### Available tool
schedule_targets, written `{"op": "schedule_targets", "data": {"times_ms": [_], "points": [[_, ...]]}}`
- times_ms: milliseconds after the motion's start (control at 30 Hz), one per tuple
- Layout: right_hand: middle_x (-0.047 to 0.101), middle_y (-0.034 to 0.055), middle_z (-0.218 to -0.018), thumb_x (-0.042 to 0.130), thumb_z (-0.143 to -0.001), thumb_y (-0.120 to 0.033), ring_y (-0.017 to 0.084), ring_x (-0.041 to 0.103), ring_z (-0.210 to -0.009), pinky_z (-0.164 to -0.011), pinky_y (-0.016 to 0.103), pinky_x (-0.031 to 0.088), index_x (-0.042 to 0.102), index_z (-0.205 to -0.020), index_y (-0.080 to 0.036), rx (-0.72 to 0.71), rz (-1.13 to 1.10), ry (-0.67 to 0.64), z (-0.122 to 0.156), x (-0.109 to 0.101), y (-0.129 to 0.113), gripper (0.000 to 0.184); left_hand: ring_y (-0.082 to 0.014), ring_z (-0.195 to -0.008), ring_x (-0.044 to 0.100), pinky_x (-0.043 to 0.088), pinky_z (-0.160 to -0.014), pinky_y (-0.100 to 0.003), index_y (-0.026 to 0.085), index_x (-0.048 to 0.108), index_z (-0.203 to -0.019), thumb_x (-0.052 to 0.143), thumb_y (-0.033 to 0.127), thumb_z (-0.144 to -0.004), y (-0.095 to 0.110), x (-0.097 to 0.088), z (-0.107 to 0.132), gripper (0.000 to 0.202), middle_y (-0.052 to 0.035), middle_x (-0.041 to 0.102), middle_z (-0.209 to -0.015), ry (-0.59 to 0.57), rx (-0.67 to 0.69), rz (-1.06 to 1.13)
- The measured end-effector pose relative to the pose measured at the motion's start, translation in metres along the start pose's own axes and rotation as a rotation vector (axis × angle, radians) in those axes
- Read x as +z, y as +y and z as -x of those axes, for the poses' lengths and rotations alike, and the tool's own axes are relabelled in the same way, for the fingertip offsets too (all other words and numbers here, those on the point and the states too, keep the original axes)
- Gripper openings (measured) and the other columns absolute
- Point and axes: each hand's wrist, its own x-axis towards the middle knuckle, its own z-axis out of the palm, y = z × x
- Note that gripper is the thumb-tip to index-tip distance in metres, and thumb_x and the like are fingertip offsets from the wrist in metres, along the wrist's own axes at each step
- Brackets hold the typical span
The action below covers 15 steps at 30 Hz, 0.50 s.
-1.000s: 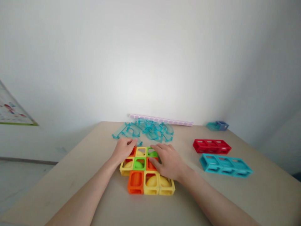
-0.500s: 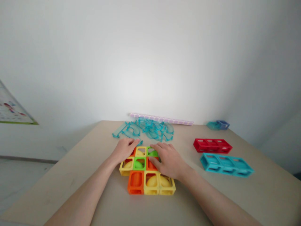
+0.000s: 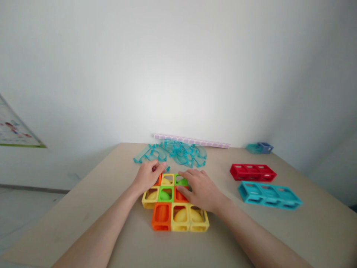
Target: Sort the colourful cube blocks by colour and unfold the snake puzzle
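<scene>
Yellow, green and orange hollow cube blocks (image 3: 162,217) lie joined in rows on the table, with curved pieces inside several of them. At the far left corner of these blocks, my left hand (image 3: 147,175) is closed around a small dark red ball (image 3: 154,168), only partly visible between thumb and finger. My right hand (image 3: 202,190) grips the right side of the blocks. Its thumb lies over an orange cube (image 3: 180,196) and its fingers reach over a green cube (image 3: 180,181). The cubes under its palm are hidden.
Clear teal track pieces (image 3: 181,152) are heaped behind the blocks, before a purple-and-white patterned strip (image 3: 192,141) at the wall. To the right lie a red three-cube row (image 3: 252,172) and a teal one (image 3: 270,195). A blue cube (image 3: 264,147) sits at the back right.
My left hand has lifted slightly at the far left corner, and its thumb points up more. My right hand and the blocks are almost unmoved.
</scene>
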Motion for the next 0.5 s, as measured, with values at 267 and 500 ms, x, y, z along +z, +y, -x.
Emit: {"op": "schedule_targets", "data": {"times_ms": [267,500], "points": [[0.059,0.0112,-0.107,0.041,-0.094,-0.047,0.024,0.055,-0.102,-0.090,0.038,0.037,0.052,-0.131,-0.022,-0.017,0.042,-0.016,0.002,-0.001,-0.001,0.046,-0.0126,-0.057,0.055,0.043,-0.054,-0.024,0.019,0.044,-0.056,0.057,0.055,-0.080,0.013,-0.020,-0.009,0.045,-0.0013,0.065,-0.073,0.339,-0.252,0.800],[0.059,0.0105,-0.099,0.043,-0.094,-0.043,0.023,0.054,-0.095,-0.085,0.035,0.036,0.055,-0.124,-0.017,-0.074,0.077,-0.009,0.002,-0.004,-0.005,0.041,-0.0116,-0.058,0.053,0.041,-0.051,-0.022,0.017,0.044,-0.059,0.059,0.057,-0.079,0.027,-0.004,0.004,0.047,-0.0046,0.066,-0.079,-0.009,-0.199,0.839]]}}
